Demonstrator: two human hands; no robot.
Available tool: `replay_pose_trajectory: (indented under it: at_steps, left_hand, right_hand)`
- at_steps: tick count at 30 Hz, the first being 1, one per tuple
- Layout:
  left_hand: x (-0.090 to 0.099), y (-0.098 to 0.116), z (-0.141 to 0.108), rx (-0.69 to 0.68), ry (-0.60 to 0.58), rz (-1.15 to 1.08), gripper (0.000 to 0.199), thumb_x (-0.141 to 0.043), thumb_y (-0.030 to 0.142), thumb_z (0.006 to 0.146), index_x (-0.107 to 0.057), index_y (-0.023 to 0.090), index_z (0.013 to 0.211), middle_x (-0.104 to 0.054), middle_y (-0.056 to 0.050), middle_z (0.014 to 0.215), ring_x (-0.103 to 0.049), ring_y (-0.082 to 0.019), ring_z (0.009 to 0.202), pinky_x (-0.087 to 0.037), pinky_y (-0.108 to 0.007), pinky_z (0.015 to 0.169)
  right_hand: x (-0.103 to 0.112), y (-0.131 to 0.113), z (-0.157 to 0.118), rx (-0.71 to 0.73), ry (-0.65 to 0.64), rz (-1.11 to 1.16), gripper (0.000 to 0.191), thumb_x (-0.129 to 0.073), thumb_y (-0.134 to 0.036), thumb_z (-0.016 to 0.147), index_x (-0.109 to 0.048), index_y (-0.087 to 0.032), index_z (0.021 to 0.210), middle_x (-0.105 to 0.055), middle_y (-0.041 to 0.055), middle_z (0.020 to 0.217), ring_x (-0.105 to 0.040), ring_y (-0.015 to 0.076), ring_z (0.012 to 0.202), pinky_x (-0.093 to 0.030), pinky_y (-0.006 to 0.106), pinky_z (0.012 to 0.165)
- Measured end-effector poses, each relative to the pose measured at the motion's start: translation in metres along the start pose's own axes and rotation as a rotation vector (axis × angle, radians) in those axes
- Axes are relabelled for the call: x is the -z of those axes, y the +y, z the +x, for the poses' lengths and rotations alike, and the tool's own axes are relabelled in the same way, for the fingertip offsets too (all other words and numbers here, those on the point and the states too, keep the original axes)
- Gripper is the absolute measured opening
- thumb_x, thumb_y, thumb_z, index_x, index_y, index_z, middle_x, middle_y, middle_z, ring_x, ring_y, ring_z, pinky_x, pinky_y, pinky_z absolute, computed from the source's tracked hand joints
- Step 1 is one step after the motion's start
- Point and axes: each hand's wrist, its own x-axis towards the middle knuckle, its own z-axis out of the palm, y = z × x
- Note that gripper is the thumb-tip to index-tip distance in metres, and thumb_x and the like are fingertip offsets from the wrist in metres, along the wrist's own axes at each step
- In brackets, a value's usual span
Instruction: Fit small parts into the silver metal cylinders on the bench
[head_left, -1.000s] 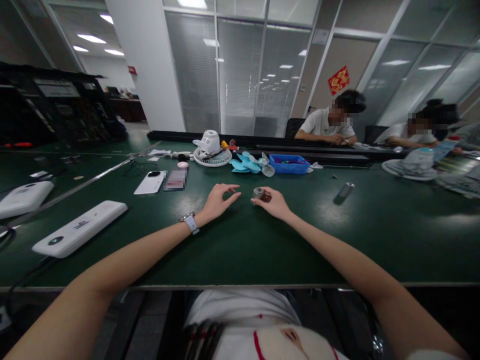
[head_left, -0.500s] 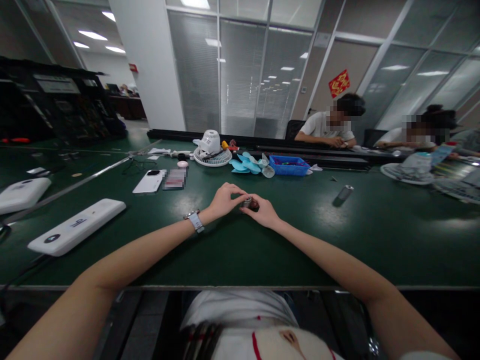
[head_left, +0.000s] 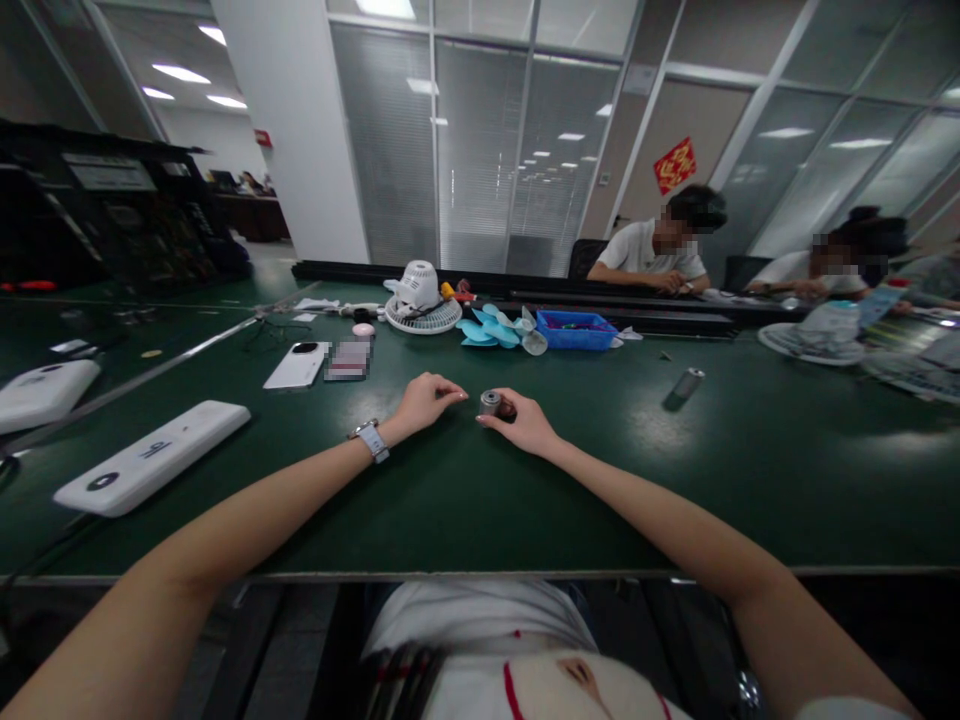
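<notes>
A small grey metal cylinder point(head_left: 490, 403) stands upright on the green table point(head_left: 420, 520), near its middle. My right hand point(head_left: 527, 424) grips it from the right, with fingers behind it and the thumb in front. To the left of the cylinder, and apart from it, is my left hand point(head_left: 429, 402). Its thumb and fingertips are pressed together, and whether something tiny is between them is too small to tell. Another metal cylinder point(head_left: 688, 383) stands farther right on the table.
Behind my hands are a white fan part point(head_left: 421, 300), light blue fan blades point(head_left: 491, 328) and a blue basket point(head_left: 576, 332). A white phone point(head_left: 296, 366) and a long white device point(head_left: 154, 457) lie left. A person point(head_left: 652, 245) sits across the table.
My left hand has moved left, away from the metal cylinder, and its fingers have come off it. My right hand stays around the cylinder, whose top is now uncovered.
</notes>
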Motion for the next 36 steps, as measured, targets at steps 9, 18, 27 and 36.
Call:
replay_pose_trajectory:
  at_steps: [9, 18, 27, 36]
  left_hand:
    - [-0.005, -0.017, -0.005, 0.085, -0.07, -0.142, 0.023, -0.066, 0.042, 0.079, -0.078, 0.028, 0.093, -0.076, -0.003, 0.091, -0.067, -0.021, 0.079, -0.05, -0.032, 0.075]
    - [-0.004, -0.011, -0.005, 0.19, 0.022, -0.15, 0.029, -0.061, 0.042, 0.082, -0.077, 0.023, 0.097, -0.075, -0.004, 0.086, -0.065, -0.02, 0.075, -0.048, -0.03, 0.067]
    - [-0.011, -0.023, -0.003, 0.207, 0.141, -0.18, 0.032, -0.059, 0.044, 0.084, -0.07, 0.018, 0.1, -0.072, -0.006, 0.085, -0.064, -0.018, 0.074, -0.047, -0.029, 0.067]
    - [-0.016, -0.031, -0.002, 0.173, 0.176, -0.207, 0.029, -0.058, 0.045, 0.084, -0.066, 0.019, 0.096, -0.072, -0.005, 0.086, -0.065, -0.018, 0.077, -0.047, -0.029, 0.07]
  right_hand:
    - [0.095, 0.061, 0.008, -0.208, 0.453, -0.206, 0.041, -0.072, -0.039, 0.077, -0.063, -0.017, 0.111, -0.07, 0.0085, 0.099, -0.066, 0.0219, 0.083, -0.053, 0.035, 0.079]
    - [0.197, 0.125, -0.025, -0.874, 0.645, -0.592, 0.044, -0.069, -0.036, 0.081, -0.059, -0.013, 0.117, -0.065, 0.0191, 0.111, -0.062, 0.0329, 0.105, -0.048, 0.047, 0.091]
    - [0.095, 0.039, -0.004, -0.066, 0.547, -0.786, 0.051, -0.056, -0.03, 0.09, -0.047, -0.012, 0.137, -0.043, 0.018, 0.145, -0.038, 0.0315, 0.134, -0.031, 0.051, 0.108]
    - [-0.027, -0.032, 0.01, 0.357, -0.243, -0.498, 0.032, -0.051, -0.019, 0.097, -0.063, -0.017, 0.126, -0.056, 0.0095, 0.136, -0.048, 0.0226, 0.129, -0.041, 0.041, 0.106]
